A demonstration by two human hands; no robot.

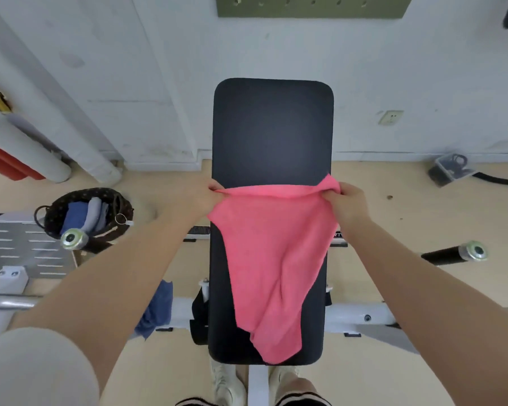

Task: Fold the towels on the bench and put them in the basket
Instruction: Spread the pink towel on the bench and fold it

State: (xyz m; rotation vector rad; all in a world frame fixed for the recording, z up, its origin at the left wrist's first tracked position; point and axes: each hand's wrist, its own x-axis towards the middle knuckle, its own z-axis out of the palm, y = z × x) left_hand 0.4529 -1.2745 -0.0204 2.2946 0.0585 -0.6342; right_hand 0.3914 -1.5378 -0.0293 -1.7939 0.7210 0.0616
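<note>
Head view: looks forward and down along a black padded table (272,127) that runs away from the person toward a pale wall
Pink towel (272,259): hangs stretched between both hands over the middle of the table; its top edge is pulled into a nearly straight line, and the rest drapes down in loose folds onto the padding, tapering to a point near the table's near end
Left hand (206,194): at the table's left edge, fingers curled and pinching the towel's upper left corner
Right hand (346,200): at the table's right edge, fingers curled around the bunched upper right corner, a bit of cloth sticking up above the knuckles
Towel relative to hands: the top edge spans from one hand to the other; the body of the cloth lies nearer the person than both hands
Basket (85,215): dark woven, on the floor left of the table, well apart from the left hand
Folded cloths (85,215): blue and grey, standing on edge inside the basket
Blue cloth (156,309): hangs over the white frame left of the table, below the left forearm
Writing: small labels sit on the frame at both table edges near the hands, too blurred to read
</note>
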